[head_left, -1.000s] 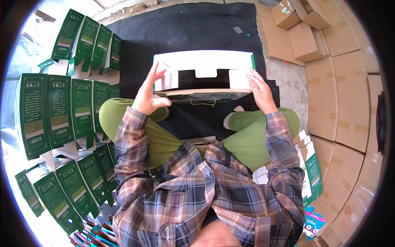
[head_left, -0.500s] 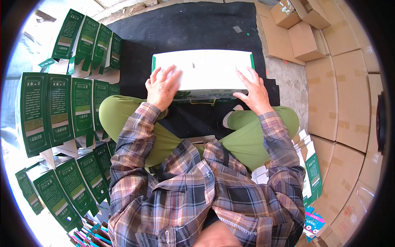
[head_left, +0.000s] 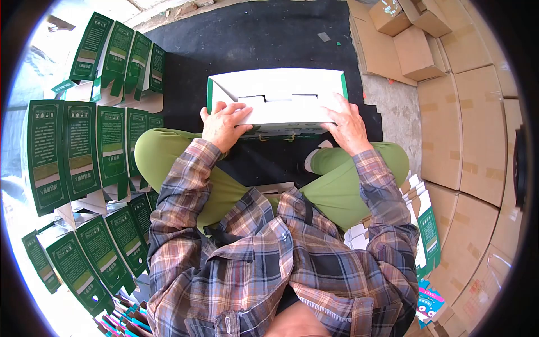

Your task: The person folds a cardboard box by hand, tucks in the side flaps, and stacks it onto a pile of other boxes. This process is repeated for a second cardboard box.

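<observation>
— Black mat (head_left: 264, 33) spread over the floor, straight ahead. To the right?

— Stacks of brown cartons (head_left: 477, 129), flat and folded, filling that whole side. Bare concrete (head_left: 393, 106) showing between them and the mat.

— And left?

— Rows of green boxes (head_left: 78, 151), standing upright, side by side, running from far to near. More of them down by the left knee.

— Nearer in?

— Green trousers (head_left: 179, 168), legs crossed on the mat. Plaid shirt (head_left: 281, 264) lower in view.

— Then the thing in hand?

— White box (head_left: 278, 95) with green edges, lying on its side across the lap, above the knees and over the mat. Flaps on its upper face folded in, a slot line across the middle.

— Left hand?

— Left hand (head_left: 223, 124) clasped on the box's near left corner, fingers curled over the top edge, thumb on the white face.

— Right?

— Right hand (head_left: 347, 124) gripping the near right corner, fingers spread onto the top face.

— Anything smaller?

— Thin cord (head_left: 275, 137) hanging under the box's near edge, between both hands.
</observation>
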